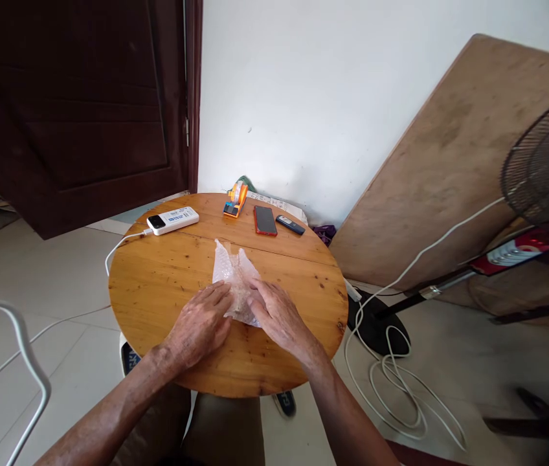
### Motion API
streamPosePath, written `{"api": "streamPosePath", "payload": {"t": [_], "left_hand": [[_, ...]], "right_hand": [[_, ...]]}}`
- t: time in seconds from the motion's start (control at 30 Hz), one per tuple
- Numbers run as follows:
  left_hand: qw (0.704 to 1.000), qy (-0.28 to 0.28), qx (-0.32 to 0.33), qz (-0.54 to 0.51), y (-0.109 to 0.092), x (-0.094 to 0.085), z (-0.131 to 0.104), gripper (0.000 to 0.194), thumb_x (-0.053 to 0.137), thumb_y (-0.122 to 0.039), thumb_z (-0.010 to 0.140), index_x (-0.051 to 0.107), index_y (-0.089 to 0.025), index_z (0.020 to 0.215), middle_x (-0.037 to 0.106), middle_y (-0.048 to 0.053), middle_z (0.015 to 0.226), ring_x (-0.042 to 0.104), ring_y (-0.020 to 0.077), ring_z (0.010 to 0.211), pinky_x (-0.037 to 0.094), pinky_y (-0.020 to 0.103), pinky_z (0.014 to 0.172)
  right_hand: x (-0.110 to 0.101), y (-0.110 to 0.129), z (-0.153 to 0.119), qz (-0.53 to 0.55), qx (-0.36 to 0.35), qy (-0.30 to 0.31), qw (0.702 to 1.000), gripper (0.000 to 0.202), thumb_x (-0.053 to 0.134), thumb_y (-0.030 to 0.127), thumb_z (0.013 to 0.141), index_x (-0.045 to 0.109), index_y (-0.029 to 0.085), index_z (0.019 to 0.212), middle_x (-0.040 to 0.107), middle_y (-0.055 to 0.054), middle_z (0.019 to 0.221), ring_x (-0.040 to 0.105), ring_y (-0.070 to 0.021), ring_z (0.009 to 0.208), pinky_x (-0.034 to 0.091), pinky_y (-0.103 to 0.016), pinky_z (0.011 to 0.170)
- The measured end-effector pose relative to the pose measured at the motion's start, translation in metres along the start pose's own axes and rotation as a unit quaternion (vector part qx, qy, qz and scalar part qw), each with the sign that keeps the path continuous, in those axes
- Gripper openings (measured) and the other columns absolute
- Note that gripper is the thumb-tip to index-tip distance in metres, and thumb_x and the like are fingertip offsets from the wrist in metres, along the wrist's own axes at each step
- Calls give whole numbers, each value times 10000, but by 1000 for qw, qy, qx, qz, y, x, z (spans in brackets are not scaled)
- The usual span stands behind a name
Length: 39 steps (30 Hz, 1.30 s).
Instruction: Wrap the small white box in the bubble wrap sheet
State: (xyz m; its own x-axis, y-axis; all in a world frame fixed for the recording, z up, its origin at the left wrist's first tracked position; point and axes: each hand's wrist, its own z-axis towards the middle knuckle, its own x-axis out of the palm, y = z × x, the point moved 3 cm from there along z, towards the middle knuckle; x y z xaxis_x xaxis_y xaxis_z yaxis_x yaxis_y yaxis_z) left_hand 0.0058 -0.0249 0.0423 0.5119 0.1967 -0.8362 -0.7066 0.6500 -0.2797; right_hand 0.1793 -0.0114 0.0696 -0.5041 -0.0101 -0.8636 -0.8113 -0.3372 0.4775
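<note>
A piece of clear bubble wrap (pixel 238 272) lies on the round wooden table (pixel 158 291), its upper edge split into two points. My left hand (pixel 202 317) rests on its left side, palm down, fingers stretched out and lying flat. From the right, my right hand (pixel 277 314) touches the wrap, its fingers extended and the thumb apart from them. Neither hand is closed around anything. Whether something lies inside the wrap cannot be made out.
Along the table's far side are a white power bank (pixel 173 221) with a cable, an orange tape dispenser (pixel 235 199), a red-edged phone (pixel 265 221) and a small dark device (pixel 290 224). A standing fan (pixel 546 155) and coiled cable (pixel 401 382) are at the right.
</note>
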Motion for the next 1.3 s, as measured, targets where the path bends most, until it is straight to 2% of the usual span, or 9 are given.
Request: {"api": "streamPosePath", "payload": {"t": [0.13,0.37,0.53,0.73,0.87,0.97,1.03,1.17,1.3], "left_hand": [[999,-4,14,-32,1,-2,1,267,546,-145,827,633,-155,1079,639,146,1266,555,292,1255,476,436,1066],[999,-15,22,-41,3,-7,7,152,568,-146,826,635,-166,960,668,130,1187,611,270,1168,515,401,1021],[998,-17,36,-55,8,-6,9,99,566,-130,844,619,-178,912,671,113,1167,652,243,1066,572,364,912],[997,-14,50,-48,9,-4,8,150,558,-92,849,613,-164,969,673,119,1182,616,258,1173,524,403,1021],[997,-12,58,-52,10,0,7,162,561,-65,819,611,-157,943,677,125,1191,581,283,1230,496,438,1058],[996,-7,57,-73,12,2,9,170,555,-50,792,603,-163,910,674,126,1206,577,282,1232,498,445,1052],[994,-8,57,-89,12,0,10,176,556,-49,780,600,-164,906,677,126,1195,603,274,1188,516,434,1025],[992,-9,57,-109,11,-5,13,165,541,-39,771,594,-166,863,690,120,1117,642,253,1067,558,393,934],[993,4,51,-103,8,-8,12,183,541,-36,764,592,-167,882,680,109,1115,631,251,1056,559,388,920]], "right_hand": [[7,-11,2,48,55,-18,997,339,511,271,913,615,163,1218,705,-118,1112,635,-254,1049,459,-400,941],[18,-34,-4,226,134,-79,962,310,597,359,809,677,161,1034,676,-26,787,591,-165,668,457,-265,608],[25,-37,3,248,147,-114,951,278,621,349,756,690,163,952,610,16,684,515,-132,599,405,-235,558],[34,-41,8,226,151,-105,957,176,597,355,754,650,187,753,569,16,634,504,-144,588,396,-253,570],[30,-41,-1,160,120,-154,968,168,615,332,737,583,205,631,632,-57,872,600,-225,878,452,-329,805],[28,-42,-9,131,129,-183,966,159,629,335,735,595,205,650,592,-125,1173,479,-308,1249,383,-402,992],[27,-42,-11,125,149,-181,964,162,624,346,743,598,206,666,582,-131,1191,447,-314,1286,375,-407,998],[26,-38,-7,122,173,-128,969,197,614,366,738,557,210,633,612,-47,847,584,-221,873,431,-308,777],[27,-35,1,134,203,-77,967,258,582,397,752,495,214,593,455,42,565,428,-133,560,312,-240,543]]}}
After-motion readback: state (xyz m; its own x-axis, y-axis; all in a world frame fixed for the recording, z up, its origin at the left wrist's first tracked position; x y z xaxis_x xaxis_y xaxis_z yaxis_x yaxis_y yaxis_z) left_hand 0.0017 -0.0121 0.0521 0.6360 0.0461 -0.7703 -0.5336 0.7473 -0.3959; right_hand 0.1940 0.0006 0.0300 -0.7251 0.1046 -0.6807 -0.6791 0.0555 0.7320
